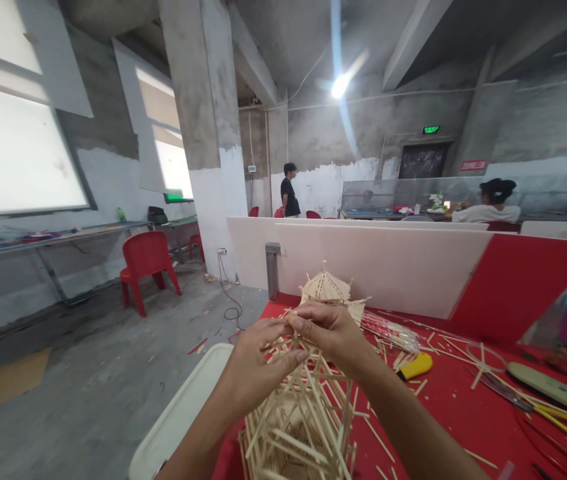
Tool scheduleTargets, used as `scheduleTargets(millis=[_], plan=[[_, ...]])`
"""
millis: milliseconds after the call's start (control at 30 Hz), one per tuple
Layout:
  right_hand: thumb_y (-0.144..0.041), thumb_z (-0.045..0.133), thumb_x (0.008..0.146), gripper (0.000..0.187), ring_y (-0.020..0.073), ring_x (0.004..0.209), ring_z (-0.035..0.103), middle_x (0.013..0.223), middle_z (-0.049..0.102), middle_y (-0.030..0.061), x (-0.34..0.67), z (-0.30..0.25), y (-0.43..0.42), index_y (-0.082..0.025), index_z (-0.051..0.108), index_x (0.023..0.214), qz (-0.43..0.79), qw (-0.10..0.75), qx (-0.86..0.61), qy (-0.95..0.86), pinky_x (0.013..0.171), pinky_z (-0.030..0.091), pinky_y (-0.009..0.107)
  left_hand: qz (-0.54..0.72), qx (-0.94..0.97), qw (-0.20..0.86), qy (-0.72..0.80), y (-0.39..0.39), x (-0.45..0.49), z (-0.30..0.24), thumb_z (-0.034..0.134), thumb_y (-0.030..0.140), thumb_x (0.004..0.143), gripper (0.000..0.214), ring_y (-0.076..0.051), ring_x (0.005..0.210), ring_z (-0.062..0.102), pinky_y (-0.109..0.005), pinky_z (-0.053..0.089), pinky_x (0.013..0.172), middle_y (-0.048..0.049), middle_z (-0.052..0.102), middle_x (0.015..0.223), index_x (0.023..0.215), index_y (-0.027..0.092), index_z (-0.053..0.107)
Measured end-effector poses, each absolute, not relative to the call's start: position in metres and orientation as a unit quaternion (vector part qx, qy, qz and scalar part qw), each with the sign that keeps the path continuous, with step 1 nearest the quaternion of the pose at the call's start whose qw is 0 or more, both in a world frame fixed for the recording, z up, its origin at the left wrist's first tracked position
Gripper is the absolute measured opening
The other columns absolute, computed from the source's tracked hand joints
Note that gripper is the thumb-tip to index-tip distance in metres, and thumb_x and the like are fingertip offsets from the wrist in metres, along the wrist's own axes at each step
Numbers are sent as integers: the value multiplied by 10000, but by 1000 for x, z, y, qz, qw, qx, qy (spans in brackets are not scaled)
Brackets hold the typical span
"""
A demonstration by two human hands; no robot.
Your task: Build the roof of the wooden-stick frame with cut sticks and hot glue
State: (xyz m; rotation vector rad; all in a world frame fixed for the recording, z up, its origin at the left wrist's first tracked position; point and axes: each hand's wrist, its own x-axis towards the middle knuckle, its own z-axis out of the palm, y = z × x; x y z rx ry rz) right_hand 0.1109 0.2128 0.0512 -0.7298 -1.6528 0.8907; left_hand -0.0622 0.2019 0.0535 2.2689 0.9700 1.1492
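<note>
A tall open frame of thin wooden sticks (pixel 303 420) stands on the red table (pixel 443 413) in front of me. My left hand (pixel 256 363) is closed around sticks near the frame's top from the left. My right hand (pixel 330 333) reaches over from the right, its fingers pinched on sticks at the same spot, touching the left hand's fingertips. Just behind the hands a small roof-shaped stick piece (pixel 327 287) stands on the table.
Loose sticks, a yellow cutter (pixel 416 367), a clear packet of sticks (pixel 390 331) and long tools lie on the table. A white tray (pixel 178 413) sits at its left edge. A white and red partition (pixel 413 273) rises behind. Red chair (pixel 146 263) left; two people far back.
</note>
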Motion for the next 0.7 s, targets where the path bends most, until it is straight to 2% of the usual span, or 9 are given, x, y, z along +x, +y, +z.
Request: scheduleTargets(millis=[400,700], plan=[[-396,635,858,219,132,784,613,804,678,20,111,48,215,-220,762,834,373,534,-296,-698,726,488,270,395,812,236,359,203,-64,53,711,326,797,299,-212,1062,633,-335,478,940,-53,702,1162,1085,245,726],[-376,644,854,196,129,785,611,803,681,18,111,49,214,-220,758,823,372,537,-297,-696,730,479,265,390,812,234,365,202,-63,56,711,339,796,303,-220,1064,629,-348,475,937,-54,702,1157,1085,248,726]])
